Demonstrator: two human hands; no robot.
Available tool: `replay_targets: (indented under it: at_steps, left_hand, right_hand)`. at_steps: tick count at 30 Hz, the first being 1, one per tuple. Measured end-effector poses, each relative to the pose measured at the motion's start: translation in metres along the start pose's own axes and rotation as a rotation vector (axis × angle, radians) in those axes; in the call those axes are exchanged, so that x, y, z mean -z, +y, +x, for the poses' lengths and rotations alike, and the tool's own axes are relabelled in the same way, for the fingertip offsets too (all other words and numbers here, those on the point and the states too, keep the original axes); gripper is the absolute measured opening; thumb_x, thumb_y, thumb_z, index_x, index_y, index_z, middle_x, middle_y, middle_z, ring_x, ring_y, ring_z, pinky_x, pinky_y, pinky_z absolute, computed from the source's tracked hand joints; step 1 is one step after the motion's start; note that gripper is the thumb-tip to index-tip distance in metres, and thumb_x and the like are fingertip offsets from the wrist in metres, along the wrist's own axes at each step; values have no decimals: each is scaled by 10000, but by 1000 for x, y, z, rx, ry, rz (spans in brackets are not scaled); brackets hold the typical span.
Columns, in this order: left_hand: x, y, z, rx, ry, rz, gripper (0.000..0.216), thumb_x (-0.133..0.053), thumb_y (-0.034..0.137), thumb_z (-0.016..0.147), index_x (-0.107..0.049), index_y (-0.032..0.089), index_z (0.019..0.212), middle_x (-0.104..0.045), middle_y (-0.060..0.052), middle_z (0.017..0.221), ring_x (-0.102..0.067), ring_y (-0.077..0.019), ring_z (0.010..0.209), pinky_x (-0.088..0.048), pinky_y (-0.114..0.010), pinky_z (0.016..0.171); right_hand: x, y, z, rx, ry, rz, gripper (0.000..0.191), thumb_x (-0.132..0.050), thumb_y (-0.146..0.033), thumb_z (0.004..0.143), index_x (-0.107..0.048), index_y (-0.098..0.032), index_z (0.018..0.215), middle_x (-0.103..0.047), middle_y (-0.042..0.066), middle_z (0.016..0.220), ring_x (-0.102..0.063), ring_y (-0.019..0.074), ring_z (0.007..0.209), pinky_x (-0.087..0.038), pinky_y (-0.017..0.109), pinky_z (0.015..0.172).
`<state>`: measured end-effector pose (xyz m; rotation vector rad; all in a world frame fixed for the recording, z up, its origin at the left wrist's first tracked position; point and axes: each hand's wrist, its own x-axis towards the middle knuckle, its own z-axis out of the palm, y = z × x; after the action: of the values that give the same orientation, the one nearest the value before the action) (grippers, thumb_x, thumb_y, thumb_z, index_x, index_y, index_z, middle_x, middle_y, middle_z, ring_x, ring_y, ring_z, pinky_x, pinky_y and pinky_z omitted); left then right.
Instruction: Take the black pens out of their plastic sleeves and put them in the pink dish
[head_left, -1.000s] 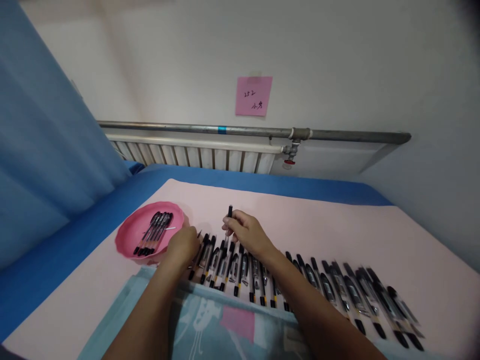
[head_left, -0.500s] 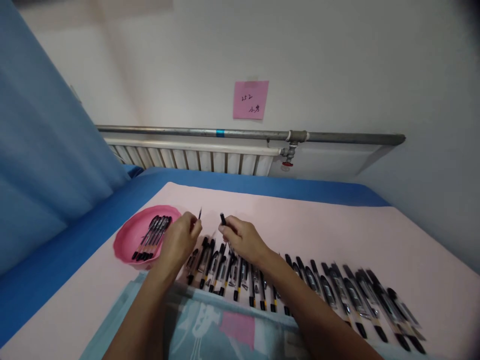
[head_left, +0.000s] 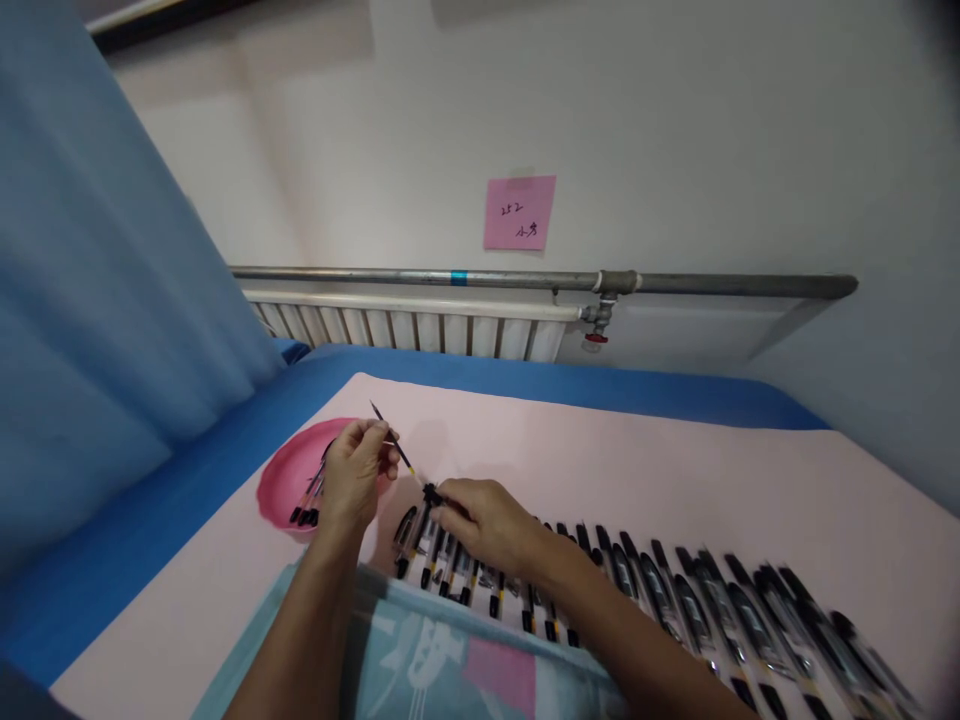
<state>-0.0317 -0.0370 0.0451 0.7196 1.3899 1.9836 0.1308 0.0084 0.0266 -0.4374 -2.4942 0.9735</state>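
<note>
My left hand (head_left: pixel 358 477) is closed in a pinch on a thin pen refill (head_left: pixel 390 438) that points up and to the left, just above the pink dish (head_left: pixel 289 480). My right hand (head_left: pixel 480 520) is closed on a black pen barrel (head_left: pixel 430 494), its end close to the lower end of the refill. Both hands hover over the left end of a long row of black pens (head_left: pixel 660 580) laid side by side on the pink sheet (head_left: pixel 637 470). The pink dish holds several black pens (head_left: pixel 309 500), partly hidden by my left hand.
A blue cloth (head_left: pixel 525 375) lies under the pink sheet. A blue curtain (head_left: pixel 97 300) hangs at the left. A radiator (head_left: pixel 405 325) and a metal pipe (head_left: pixel 525 280) run along the wall, with a pink note (head_left: pixel 519 212) above. Patterned light-blue fabric (head_left: pixel 420 660) lies at the near edge.
My left hand has lifted the thin refill and tilted it towards the right hand. My right hand has lowered and turned its barrel to meet it. The view has shifted slightly right.
</note>
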Motion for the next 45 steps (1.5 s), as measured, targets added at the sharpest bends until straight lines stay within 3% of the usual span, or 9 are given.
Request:
replay_targets:
  at_steps: [14,35,39,45]
  left_hand:
    - [-2,6,-4,-67,51,3,149,-602,258,686,-508,144,697,-548,35,575,-485,-72,420,-367,-175,347]
    - [-4,5,-6,-109,66,57,159,-598,282,684,-504,155,696,-541,43,549,-491,-75,420,-375,-179,369]
    - [-8,1,-10,-111,-18,88,165,-590,300,696,-500,165,725,-545,40,566,-505,-85,457,-380,-181,396]
    - [-10,5,-18,-31,-354,333,144,-593,283,679,-579,161,753,-575,14,732,-498,-70,543,-414,-191,518]
  right_hand:
    - [0,-1,1,5,12,13,158,-444,-159,799,-590,-198,845,-581,-16,693,-457,91,580,-316,212,549]
    - [0,-1,1,-44,23,-3,110,-460,-175,793,-504,-174,692,-487,-39,611,-415,77,561,-290,195,534]
    - [-2,2,2,-108,79,21,146,-458,-207,802,-473,-175,659,-450,-48,581,-399,78,542,-283,196,512]
    - [2,6,4,-174,266,131,156,-476,-267,801,-504,-178,676,-456,-44,581,-419,92,562,-330,206,532]
